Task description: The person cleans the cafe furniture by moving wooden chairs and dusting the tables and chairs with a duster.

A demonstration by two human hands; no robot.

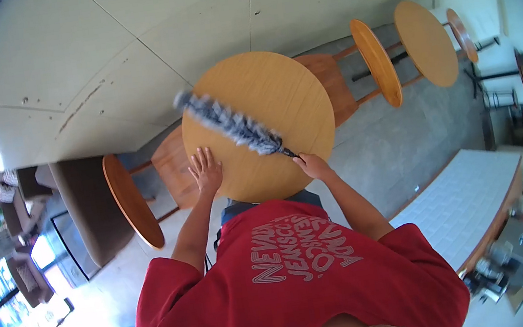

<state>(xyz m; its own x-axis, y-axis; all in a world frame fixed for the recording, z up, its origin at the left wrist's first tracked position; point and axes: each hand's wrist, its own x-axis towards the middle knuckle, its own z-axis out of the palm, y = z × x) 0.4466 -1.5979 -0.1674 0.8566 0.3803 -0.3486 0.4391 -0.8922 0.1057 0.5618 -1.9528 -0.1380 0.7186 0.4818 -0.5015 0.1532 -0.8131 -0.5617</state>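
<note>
A round wooden table (291,86) stands right in front of me. My right hand (314,165) is closed around the dark handle of a fluffy grey duster (236,125). The duster slants across the tabletop toward the upper left, and its blurred tip reaches the table's far left edge. On the left rim of the table my left hand (207,170) lies flat with fingers spread, holding nothing.
Wooden chairs (176,165) (334,86) flank the table on both sides. A scuffed pale wall (188,20) runs along the far side. Farther right are another round table (426,43) and a white-tiled counter (464,202). A brown sofa (90,207) stands at left.
</note>
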